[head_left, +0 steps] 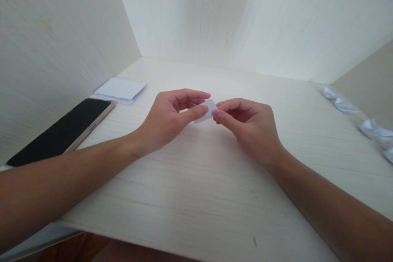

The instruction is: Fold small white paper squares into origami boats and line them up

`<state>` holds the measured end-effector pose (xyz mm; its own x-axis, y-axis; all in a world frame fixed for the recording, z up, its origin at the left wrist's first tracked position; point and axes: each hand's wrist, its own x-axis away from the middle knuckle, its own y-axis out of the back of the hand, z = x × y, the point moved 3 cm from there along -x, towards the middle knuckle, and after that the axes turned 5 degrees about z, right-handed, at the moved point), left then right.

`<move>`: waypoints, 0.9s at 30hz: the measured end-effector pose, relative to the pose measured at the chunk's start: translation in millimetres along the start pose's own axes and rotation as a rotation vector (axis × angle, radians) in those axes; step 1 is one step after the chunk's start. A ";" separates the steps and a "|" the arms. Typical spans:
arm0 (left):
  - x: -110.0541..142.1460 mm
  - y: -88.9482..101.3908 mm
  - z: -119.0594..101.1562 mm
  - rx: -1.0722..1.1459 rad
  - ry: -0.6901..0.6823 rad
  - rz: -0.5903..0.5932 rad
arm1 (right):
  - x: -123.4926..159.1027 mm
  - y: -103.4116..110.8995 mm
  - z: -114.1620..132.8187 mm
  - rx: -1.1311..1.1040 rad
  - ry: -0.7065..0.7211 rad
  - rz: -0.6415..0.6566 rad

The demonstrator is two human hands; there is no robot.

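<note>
A small piece of white paper (210,108), flat with straight edges, is held a little above the middle of the pale table (196,196). My left hand (175,112) is closed on it, thumb on top and fingers beneath. At the paper's right edge, my right hand (248,123) pinches it between thumb and fingertips. Parts of the paper are covered by my left thumb and fingers, so its full shape is hidden.
On the left lies a black-screened phone (64,129), with a stack of white paper sheets (121,89) behind it. Several crumpled or folded white paper pieces (376,129) line the right side. Pale walls (227,16) enclose the table at the back and sides.
</note>
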<state>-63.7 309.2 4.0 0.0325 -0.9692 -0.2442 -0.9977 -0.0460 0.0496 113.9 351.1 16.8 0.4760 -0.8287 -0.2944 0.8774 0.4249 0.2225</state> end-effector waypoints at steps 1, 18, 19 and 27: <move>-0.1 0.3 -0.5 -0.022 -0.008 -0.001 | 0.0 0.0 -0.2 0.005 0.002 -0.009; 0.8 -2.1 -11.2 -0.229 -0.077 -0.049 | 1.0 1.6 -3.1 0.091 0.102 -0.076; 1.1 -2.4 -11.9 -0.224 -0.079 -0.054 | 1.0 1.7 -3.1 0.083 0.109 -0.080; 1.6 -3.7 -15.2 -0.193 -0.061 -0.080 | 2.2 0.2 -1.1 0.024 0.095 -0.106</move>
<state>-59.1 304.1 18.1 0.1016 -0.9444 -0.3128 -0.9620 -0.1734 0.2108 115.2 349.8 15.2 0.3847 -0.8301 -0.4037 0.9222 0.3268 0.2069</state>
